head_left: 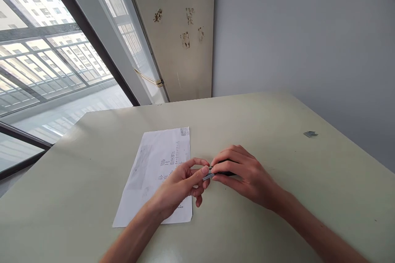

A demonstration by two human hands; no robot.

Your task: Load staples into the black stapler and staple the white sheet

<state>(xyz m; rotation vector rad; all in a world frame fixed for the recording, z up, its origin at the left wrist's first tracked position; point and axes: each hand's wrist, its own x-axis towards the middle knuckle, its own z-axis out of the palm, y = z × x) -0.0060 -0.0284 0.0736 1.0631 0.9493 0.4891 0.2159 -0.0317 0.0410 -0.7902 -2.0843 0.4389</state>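
Note:
A small black and silver stapler, mostly hidden by fingers, is held between my two hands over the table. My right hand wraps its fingers and thumb around the black body. With thumb and forefinger, my left hand pinches the silver metal end, its other fingers loosely curled below. Under and beside my left hand lies a white printed sheet of paper, flat on the table; my wrist and fingers cover part of it. I cannot tell whether it is one sheet or several.
The pale table spreads around both hands. A grey patch or scrap is near its right edge. Behind stand a grey wall and a beige panel with brown marks. On the left is a window with railings outside.

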